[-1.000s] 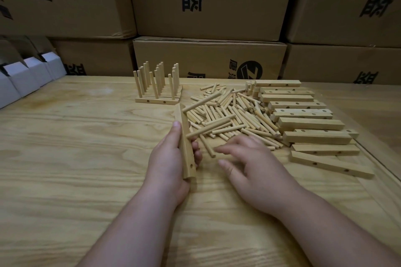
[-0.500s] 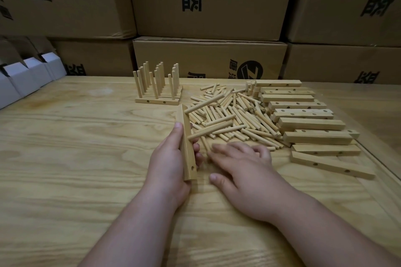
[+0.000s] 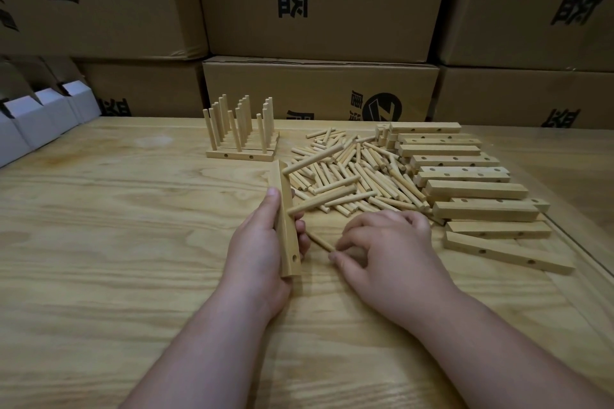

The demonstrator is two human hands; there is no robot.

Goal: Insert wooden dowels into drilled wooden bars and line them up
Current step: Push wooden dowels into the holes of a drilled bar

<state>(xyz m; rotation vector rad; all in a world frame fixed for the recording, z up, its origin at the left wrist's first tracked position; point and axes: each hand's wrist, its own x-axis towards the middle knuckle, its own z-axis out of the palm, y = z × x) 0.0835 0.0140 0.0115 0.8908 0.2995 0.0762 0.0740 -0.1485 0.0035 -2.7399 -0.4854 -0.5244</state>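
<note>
Left hand (image 3: 262, 252) grips drilled bar (image 3: 286, 219) on edge, two dowels (image 3: 319, 201) already seated. Right hand (image 3: 388, 249) pinches loose dowel (image 3: 320, 241) on table (image 3: 116, 209). Dowel pile (image 3: 358, 173) and bar stack (image 3: 471, 189) toward far right edge.

Two bare forearms reach in from the bottom edge, no sleeves visible on either. The left hand (image 3: 262, 252) and right hand (image 3: 388, 256) wear no gloves, rings, watch or bracelet. Fingernails on the fingers (image 3: 273, 192) are short and unpainted.
</note>
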